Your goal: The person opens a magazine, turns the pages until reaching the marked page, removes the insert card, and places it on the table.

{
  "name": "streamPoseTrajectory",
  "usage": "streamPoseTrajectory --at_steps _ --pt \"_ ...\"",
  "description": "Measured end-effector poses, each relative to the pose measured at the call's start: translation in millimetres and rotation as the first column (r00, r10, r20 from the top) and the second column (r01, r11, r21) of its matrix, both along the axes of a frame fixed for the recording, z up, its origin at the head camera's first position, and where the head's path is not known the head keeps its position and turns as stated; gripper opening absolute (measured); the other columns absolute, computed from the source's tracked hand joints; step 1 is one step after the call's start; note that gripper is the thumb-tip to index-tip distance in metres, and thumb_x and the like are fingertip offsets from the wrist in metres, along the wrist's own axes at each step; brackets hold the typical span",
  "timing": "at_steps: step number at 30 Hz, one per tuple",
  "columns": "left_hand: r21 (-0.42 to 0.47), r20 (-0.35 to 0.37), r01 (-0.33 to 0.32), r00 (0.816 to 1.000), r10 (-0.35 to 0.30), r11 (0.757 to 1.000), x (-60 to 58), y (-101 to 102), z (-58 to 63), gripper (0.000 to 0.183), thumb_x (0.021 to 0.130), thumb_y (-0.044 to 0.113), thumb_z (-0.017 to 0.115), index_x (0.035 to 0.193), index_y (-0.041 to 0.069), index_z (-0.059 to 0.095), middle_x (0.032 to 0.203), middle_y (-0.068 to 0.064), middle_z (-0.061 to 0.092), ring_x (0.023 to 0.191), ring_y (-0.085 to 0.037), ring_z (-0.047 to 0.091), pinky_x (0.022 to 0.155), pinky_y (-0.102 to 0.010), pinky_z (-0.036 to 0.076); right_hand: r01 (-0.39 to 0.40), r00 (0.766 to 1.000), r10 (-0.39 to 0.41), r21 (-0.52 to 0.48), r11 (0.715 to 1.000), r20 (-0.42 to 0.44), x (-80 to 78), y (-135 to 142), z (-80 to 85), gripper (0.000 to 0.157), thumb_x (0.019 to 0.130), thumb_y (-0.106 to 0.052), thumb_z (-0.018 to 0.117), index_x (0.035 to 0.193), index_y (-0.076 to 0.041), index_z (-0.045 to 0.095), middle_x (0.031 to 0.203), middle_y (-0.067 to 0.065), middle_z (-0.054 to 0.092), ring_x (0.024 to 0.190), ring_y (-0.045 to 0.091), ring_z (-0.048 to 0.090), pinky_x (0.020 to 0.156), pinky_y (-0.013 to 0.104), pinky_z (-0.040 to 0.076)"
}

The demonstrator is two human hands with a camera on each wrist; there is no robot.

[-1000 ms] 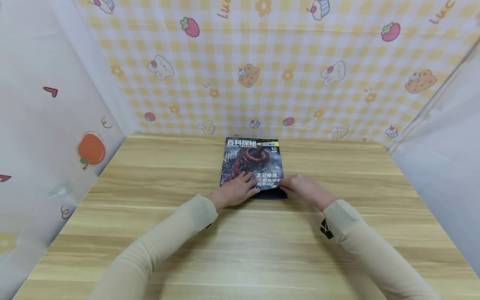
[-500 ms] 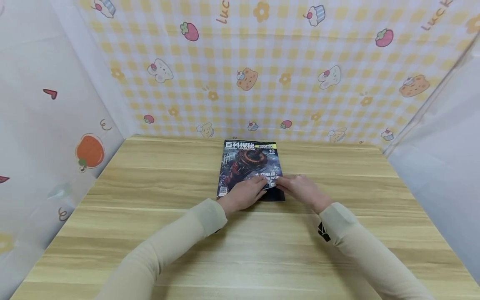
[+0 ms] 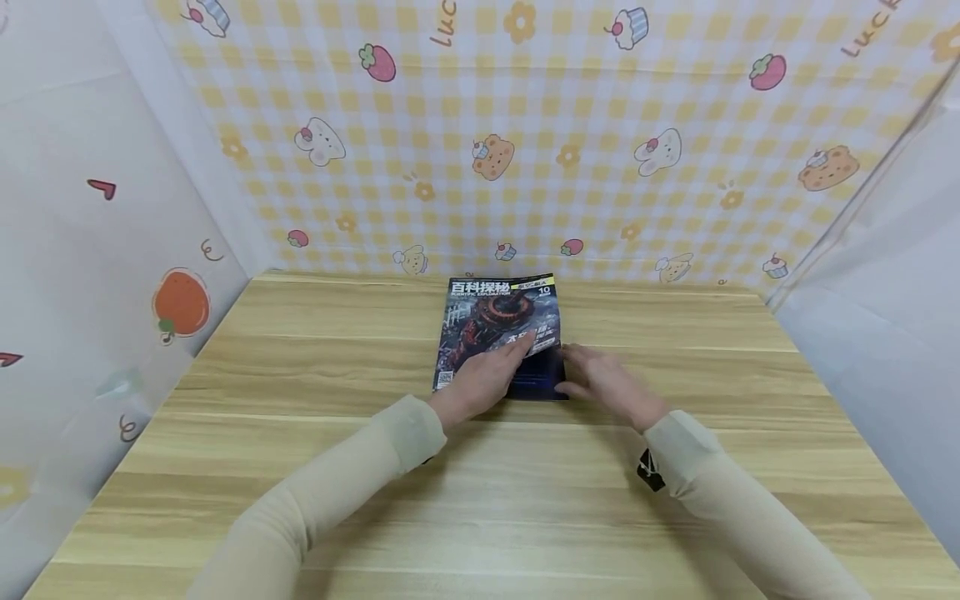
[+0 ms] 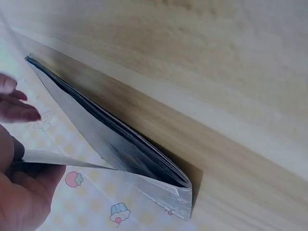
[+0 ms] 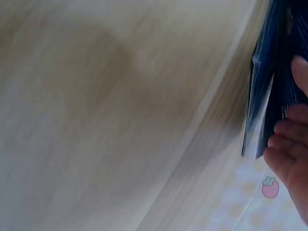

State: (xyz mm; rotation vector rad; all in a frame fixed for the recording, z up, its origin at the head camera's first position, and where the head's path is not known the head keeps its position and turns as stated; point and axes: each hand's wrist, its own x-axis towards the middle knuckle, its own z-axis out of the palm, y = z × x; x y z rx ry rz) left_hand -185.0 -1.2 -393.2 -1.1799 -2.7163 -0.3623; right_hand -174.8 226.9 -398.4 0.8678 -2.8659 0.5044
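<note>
A magazine (image 3: 487, 312) with dark, red-ringed artwork lies at the far middle of the table. My left hand (image 3: 480, 382) pinches the lower right part of its front cover, which is lifted and bent up. In the left wrist view, the raised cover (image 4: 72, 160) runs between the thumb and fingers, with the thick stack of pages (image 4: 110, 120) below it. Under the cover a dark blue page (image 3: 536, 379) shows. At the magazine's right edge is my right hand (image 3: 606, 382), its fingers loosely bent beside that page, thumb apart from them.
The wooden table (image 3: 480, 517) stretches around the magazine on all sides. Behind it hangs a yellow checked cloth (image 3: 570, 108) with cartoon prints. White sheets stand at the left (image 3: 67, 250) and right (image 3: 885, 275). A black strap (image 3: 649, 472) hangs below the right cuff.
My left hand slid right across the cover and took hold of its lower right part, lifting it. The right hand let go of the cover's corner and its fingers spread.
</note>
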Motion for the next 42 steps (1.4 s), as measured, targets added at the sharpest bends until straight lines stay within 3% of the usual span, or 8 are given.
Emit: streamPoseTrajectory --at_steps 9,12,14,17,19,25,38,42 --pt "0.136 0.022 -0.030 0.999 0.027 0.990 1.1 -16 5.3 0.077 0.089 -0.009 0.051 0.151 0.007 0.009 0.142 -0.017 0.045 0.084 -0.026 0.067 0.070 -0.030 0.056 -0.169 0.977 0.153 0.101 0.980 0.149 -0.9 -13 -4.3 0.056 0.088 -0.026 0.066 0.131 0.007 0.050 0.137 0.025 0.047 0.128 0.040 0.044 0.102 0.047 0.040" --pt "0.212 -0.056 -0.031 0.997 0.044 0.977 -1.3 -24 9.8 0.077 0.088 -0.011 0.049 0.151 0.008 0.008 0.147 -0.016 0.039 0.064 -0.021 0.063 0.057 -0.025 0.053 -0.174 0.973 0.154 0.105 0.979 0.173 -1.9 -14 -4.2 0.051 0.089 -0.025 0.064 0.129 0.005 0.053 0.136 0.025 0.048 0.126 0.040 0.045 0.101 0.047 0.041" --pt "0.274 -0.127 -0.013 0.991 0.050 0.962 -3.3 -30 13.2 0.078 0.088 -0.014 0.046 0.151 0.008 0.006 0.149 -0.017 0.034 0.072 -0.022 0.064 0.063 -0.026 0.055 -0.168 0.971 0.150 0.090 0.982 0.185 -2.5 -13 -4.5 0.050 0.089 -0.025 0.064 0.128 0.004 0.054 0.136 0.025 0.048 0.126 0.040 0.045 0.101 0.047 0.040" --pt "0.343 -0.283 0.038 0.957 0.065 0.939 -8.5 -41 18.1 0.084 0.084 -0.020 0.041 0.152 0.008 0.000 0.153 -0.020 0.023 0.111 -0.029 0.058 0.086 -0.029 0.052 -0.158 0.969 0.140 0.074 0.985 0.201 -4.0 -13 -4.1 0.049 0.089 -0.026 0.064 0.128 0.003 0.055 0.136 0.024 0.048 0.126 0.039 0.046 0.102 0.046 0.039" --pt "0.372 -0.372 0.049 0.923 0.100 0.927 -11.9 -48 21.5 0.087 0.083 -0.019 0.041 0.151 0.010 -0.005 0.156 -0.017 0.012 0.134 -0.034 0.036 0.104 -0.037 0.040 -0.150 0.969 0.130 0.079 0.986 0.209 -4.9 -13 -3.7 0.049 0.089 -0.027 0.064 0.127 0.002 0.055 0.136 0.024 0.048 0.126 0.039 0.046 0.102 0.046 0.039" --pt "0.432 -0.486 -0.041 0.831 0.271 0.901 -16.3 -73 29.2 0.099 0.083 -0.003 0.058 0.151 0.020 -0.010 0.156 0.000 -0.013 0.143 -0.037 0.010 0.113 -0.056 0.017 -0.140 0.965 0.114 0.095 0.986 0.236 -6.4 -12 -3.8 0.050 0.089 -0.029 0.063 0.128 0.001 0.054 0.138 0.022 0.047 0.127 0.038 0.045 0.103 0.047 0.039" --pt "0.405 -0.535 -0.213 0.734 0.419 0.889 -4.3 -116 32.0 0.115 0.070 0.003 0.072 0.152 0.025 -0.006 0.157 -0.002 -0.016 0.145 -0.028 -0.010 0.116 -0.050 -0.002 -0.162 0.965 0.142 0.078 0.984 0.221 -7.6 -9 -7.5 0.050 0.089 -0.029 0.064 0.128 0.001 0.055 0.138 0.023 0.047 0.126 0.038 0.046 0.102 0.046 0.040" --pt "0.360 -0.529 -0.241 0.743 0.410 0.901 -1.5 -130 25.0 0.110 0.070 -0.003 0.066 0.153 0.023 -0.002 0.158 -0.005 -0.009 0.145 -0.031 -0.004 0.116 -0.052 0.006 -0.162 0.967 0.144 0.075 0.984 0.208 -8.3 -8 -8.0 0.049 0.089 -0.029 0.064 0.127 0.001 0.056 0.137 0.023 0.048 0.125 0.038 0.047 0.101 0.046 0.041"
